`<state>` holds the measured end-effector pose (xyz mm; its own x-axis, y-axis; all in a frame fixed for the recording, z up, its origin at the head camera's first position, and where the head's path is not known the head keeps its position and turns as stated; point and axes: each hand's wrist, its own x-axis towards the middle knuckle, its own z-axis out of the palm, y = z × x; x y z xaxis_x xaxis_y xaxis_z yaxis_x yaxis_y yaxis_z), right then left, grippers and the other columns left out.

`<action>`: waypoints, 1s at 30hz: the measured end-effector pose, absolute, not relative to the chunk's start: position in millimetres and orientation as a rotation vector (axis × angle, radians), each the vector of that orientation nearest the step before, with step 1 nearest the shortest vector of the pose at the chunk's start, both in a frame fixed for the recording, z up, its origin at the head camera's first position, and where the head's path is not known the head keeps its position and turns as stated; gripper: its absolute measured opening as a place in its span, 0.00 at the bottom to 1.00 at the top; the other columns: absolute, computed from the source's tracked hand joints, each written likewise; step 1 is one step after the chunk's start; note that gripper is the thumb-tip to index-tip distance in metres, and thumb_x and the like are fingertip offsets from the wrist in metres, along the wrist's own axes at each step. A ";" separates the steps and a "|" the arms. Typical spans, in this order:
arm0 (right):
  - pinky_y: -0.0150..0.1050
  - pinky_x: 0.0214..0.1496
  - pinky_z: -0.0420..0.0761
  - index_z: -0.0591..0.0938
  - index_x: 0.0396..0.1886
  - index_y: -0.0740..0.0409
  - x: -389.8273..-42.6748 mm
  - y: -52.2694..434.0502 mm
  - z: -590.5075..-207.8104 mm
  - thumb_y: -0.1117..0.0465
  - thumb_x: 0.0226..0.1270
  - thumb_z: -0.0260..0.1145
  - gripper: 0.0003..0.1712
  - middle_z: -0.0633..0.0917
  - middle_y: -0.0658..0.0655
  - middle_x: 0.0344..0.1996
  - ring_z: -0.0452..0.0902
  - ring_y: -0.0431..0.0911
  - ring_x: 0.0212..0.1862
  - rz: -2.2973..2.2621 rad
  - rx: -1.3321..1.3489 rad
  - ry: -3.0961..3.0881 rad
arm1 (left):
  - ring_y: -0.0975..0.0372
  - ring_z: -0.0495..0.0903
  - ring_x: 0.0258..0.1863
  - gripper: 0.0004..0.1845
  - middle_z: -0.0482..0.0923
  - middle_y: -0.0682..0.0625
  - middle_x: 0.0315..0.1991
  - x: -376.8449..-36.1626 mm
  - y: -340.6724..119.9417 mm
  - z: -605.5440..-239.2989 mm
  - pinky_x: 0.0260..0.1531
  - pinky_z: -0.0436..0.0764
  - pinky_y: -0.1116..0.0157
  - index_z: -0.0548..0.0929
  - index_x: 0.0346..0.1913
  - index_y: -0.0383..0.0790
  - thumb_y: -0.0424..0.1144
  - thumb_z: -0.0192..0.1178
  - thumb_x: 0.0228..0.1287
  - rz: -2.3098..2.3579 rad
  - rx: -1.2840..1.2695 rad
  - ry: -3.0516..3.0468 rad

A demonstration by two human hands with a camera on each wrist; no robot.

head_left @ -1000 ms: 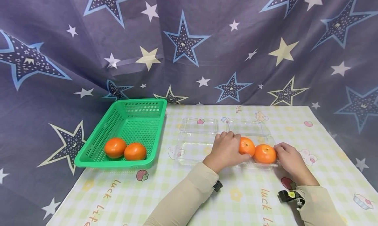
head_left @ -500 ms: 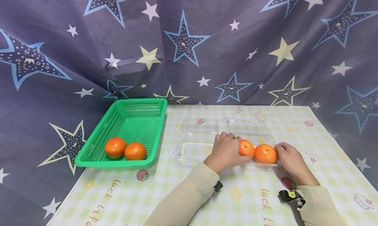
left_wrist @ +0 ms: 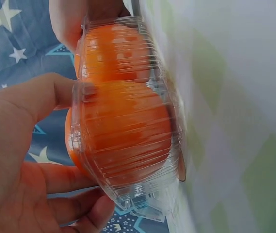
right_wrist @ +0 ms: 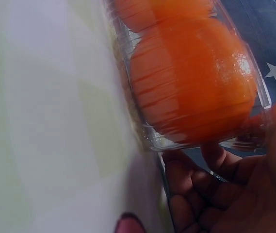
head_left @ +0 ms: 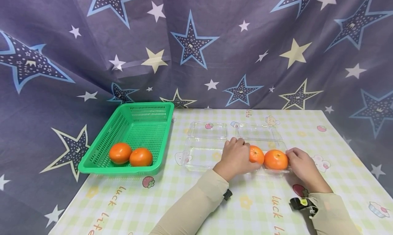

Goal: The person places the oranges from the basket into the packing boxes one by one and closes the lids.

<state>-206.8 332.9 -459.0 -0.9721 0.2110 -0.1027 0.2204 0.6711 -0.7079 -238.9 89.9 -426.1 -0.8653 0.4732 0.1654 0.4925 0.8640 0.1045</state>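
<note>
In the head view my left hand [head_left: 234, 158] grips an orange [head_left: 256, 154] in the right-hand clear plastic box [head_left: 273, 136]. Its fingers curl around the fruit's left side and the thumb lies at the near side; in the left wrist view that orange [left_wrist: 123, 128] sits inside the ribbed wall. A second orange [head_left: 276, 159] lies beside it at the box's right end. There my right hand [head_left: 304, 166] holds the box's rim, with the thumb at the edge and fingers against the outside end in the right wrist view.
A green basket [head_left: 167, 136] with two oranges [head_left: 130, 155] stands at the left. Another clear plastic box [head_left: 199, 160], lid folded back, lies left of the held one. The checked tablecloth [head_left: 184, 201] reaches a star-patterned curtain [head_left: 196, 81] behind.
The orange in my left hand has sunk slightly lower into the box during the first half second. Both hands have otherwise stayed nearly still.
</note>
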 end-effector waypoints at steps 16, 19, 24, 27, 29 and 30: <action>0.42 0.39 0.70 0.75 0.53 0.65 -206.5 330.9 -459.1 0.47 0.84 0.41 0.26 0.78 0.63 0.40 0.73 0.55 0.43 -1.224 0.387 2.876 | 0.59 0.64 0.40 0.32 0.74 0.56 0.43 -237.6 92.5 -429.8 0.41 0.65 0.63 0.86 0.49 0.49 0.72 0.62 0.56 -0.197 -0.710 -2.933; 0.41 0.38 0.71 0.75 0.52 0.65 -206.4 330.4 -458.3 0.48 0.84 0.41 0.26 0.78 0.62 0.38 0.73 0.54 0.42 -1.221 0.373 2.888 | 0.58 0.65 0.42 0.33 0.74 0.56 0.45 -237.7 92.0 -429.7 0.42 0.65 0.63 0.85 0.50 0.50 0.73 0.61 0.56 -0.186 -0.707 -2.937; 0.42 0.40 0.71 0.74 0.53 0.66 -205.9 330.2 -457.2 0.48 0.85 0.40 0.27 0.78 0.63 0.39 0.73 0.55 0.42 -1.224 0.362 2.896 | 0.56 0.66 0.43 0.33 0.75 0.56 0.49 -238.4 91.6 -430.0 0.44 0.66 0.62 0.85 0.52 0.51 0.73 0.60 0.57 -0.196 -0.699 -2.954; 0.42 0.41 0.70 0.74 0.53 0.67 -205.7 330.6 -457.1 0.48 0.85 0.41 0.27 0.78 0.64 0.40 0.73 0.55 0.43 -1.238 0.367 2.899 | 0.56 0.67 0.44 0.35 0.75 0.55 0.53 -237.7 92.3 -430.1 0.45 0.67 0.61 0.84 0.55 0.50 0.74 0.59 0.59 -0.187 -0.706 -2.962; 0.41 0.40 0.71 0.75 0.53 0.67 -205.4 330.9 -457.3 0.48 0.85 0.41 0.27 0.78 0.64 0.40 0.73 0.55 0.43 -1.239 0.371 2.905 | 0.56 0.67 0.44 0.36 0.75 0.55 0.54 -237.0 93.2 -430.4 0.45 0.67 0.62 0.84 0.56 0.50 0.74 0.58 0.59 -0.173 -0.707 -2.962; 0.41 0.39 0.71 0.74 0.53 0.67 -205.3 331.0 -457.5 0.48 0.85 0.41 0.27 0.78 0.64 0.40 0.73 0.54 0.42 -1.242 0.373 2.904 | 0.57 0.67 0.44 0.36 0.75 0.55 0.54 -236.7 93.6 -430.5 0.45 0.67 0.62 0.84 0.57 0.50 0.74 0.58 0.59 -0.168 -0.707 -2.963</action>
<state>-205.3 331.0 -457.5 -0.9718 0.2292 -0.0559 0.1987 0.6675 -0.7176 -236.7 93.6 -430.5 -0.8886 0.4445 0.1135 0.4544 0.8866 0.0858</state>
